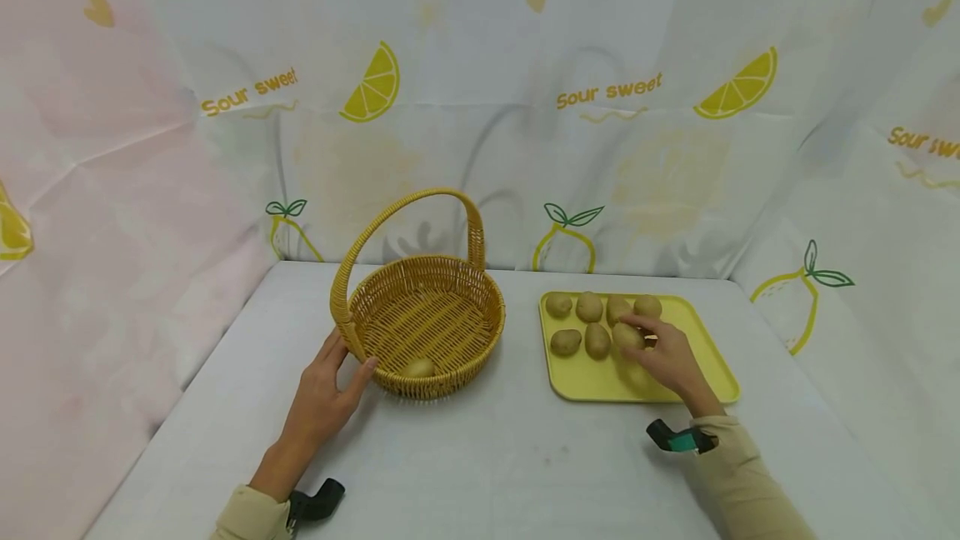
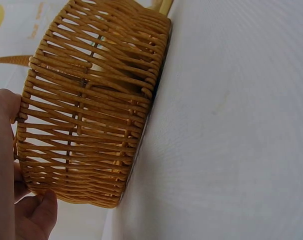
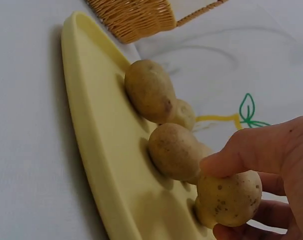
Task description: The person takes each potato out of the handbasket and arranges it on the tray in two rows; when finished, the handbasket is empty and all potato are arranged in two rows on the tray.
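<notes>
In the head view, a round wicker basket (image 1: 465, 372) with a tall arched handle stands left of centre. One potato (image 1: 418, 368) lies inside it near the front. My left hand (image 1: 318, 397) holds the basket's left side by the handle's base, thumb at the rim; the left wrist view shows fingers against the woven wall (image 2: 86, 125). On the right, a yellow tray (image 1: 581, 383) bears several potatoes in two rows. My right hand (image 1: 669, 357) pinches a speckled potato (image 3: 229, 197) between thumb and fingers, over the tray's middle. Whether it touches the tray is hidden.
A white cloth covers the table (image 1: 517, 448). Behind it hangs a curtain (image 1: 480, 140) printed with lemons and lettering, close to the table's back edge. A gap of tabletop separates basket and tray. Each wrist carries a dark camera mount (image 1: 318, 502).
</notes>
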Tool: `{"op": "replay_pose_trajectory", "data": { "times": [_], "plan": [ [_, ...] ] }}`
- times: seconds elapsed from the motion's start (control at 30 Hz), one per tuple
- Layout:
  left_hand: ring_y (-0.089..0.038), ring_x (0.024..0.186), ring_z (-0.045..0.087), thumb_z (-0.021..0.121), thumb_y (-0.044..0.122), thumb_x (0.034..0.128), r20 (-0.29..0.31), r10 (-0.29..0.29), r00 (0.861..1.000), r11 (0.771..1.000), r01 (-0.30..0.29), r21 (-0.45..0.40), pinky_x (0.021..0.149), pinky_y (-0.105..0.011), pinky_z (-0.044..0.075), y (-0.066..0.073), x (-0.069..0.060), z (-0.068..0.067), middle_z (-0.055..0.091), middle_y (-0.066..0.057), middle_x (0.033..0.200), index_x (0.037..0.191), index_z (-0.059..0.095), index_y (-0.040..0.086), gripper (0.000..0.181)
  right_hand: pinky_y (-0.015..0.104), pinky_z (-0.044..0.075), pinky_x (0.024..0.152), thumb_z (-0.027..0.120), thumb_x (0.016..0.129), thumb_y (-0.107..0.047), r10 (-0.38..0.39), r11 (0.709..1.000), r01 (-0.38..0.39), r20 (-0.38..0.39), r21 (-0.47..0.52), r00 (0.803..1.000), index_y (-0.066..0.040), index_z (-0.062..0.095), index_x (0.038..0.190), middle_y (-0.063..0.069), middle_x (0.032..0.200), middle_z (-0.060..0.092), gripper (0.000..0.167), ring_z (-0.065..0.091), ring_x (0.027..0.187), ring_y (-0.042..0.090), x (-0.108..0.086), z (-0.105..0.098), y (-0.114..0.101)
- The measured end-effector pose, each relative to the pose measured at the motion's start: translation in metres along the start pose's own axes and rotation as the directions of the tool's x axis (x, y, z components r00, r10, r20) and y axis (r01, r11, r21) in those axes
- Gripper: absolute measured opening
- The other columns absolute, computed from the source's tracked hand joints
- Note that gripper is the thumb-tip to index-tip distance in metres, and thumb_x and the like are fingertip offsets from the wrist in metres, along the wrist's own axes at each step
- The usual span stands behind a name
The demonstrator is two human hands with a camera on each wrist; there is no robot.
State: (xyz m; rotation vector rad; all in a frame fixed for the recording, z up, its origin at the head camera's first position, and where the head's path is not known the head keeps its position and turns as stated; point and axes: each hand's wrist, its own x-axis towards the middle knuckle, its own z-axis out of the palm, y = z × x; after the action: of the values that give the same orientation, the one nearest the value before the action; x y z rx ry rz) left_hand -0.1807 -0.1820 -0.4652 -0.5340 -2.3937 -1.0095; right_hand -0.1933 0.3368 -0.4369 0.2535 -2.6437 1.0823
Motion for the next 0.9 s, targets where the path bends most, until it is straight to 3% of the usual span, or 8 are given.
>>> {"op": "replay_pose_trajectory", "data": {
  "times": [0.3,0.63,0.9],
  "plan": [
    [-0.037,0.147,0.036,0.072,0.021,0.1009,0.002,-0.001,1.000,1.000,0.001,-0.003,0.120,-0.040,0.030,0.001,0.000,0.000,0.038,-0.017,0.162,0.156,0.045,0.003,0.064,0.043,0.057,0.083,0.083,0.082,-0.003,0.044,0.999,-0.044,-0.013,0.012,0.999,0.009,0.065,0.128,0.026,0.123,0.068,0.051,0.067,0.101,0.039,-0.003,0.005,0.013],
    [-0.038,0.147,0.036,0.071,0.022,0.1017,0.009,-0.020,1.000,1.000,0.020,0.002,0.117,-0.050,0.034,0.001,-0.001,-0.001,0.037,-0.016,0.163,0.156,0.046,0.002,0.063,0.043,0.057,0.086,0.085,0.085,-0.006,0.097,0.995,-0.097,-0.005,0.034,0.995,0.010,0.062,0.132,0.027,0.127,0.065,0.055,0.066,0.106,0.041,-0.004,0.007,0.020],
    [-0.037,0.146,0.038,0.072,0.021,0.1012,0.004,-0.010,1.000,1.000,0.010,0.002,0.118,-0.043,0.033,0.000,0.000,0.000,0.038,-0.016,0.163,0.156,0.046,0.003,0.063,0.049,0.055,0.088,0.080,0.092,-0.019,0.118,0.993,-0.118,0.015,0.016,0.993,0.009,0.062,0.133,0.029,0.130,0.064,0.053,0.067,0.106,0.044,-0.006,-0.004,0.015]
  ]
}}
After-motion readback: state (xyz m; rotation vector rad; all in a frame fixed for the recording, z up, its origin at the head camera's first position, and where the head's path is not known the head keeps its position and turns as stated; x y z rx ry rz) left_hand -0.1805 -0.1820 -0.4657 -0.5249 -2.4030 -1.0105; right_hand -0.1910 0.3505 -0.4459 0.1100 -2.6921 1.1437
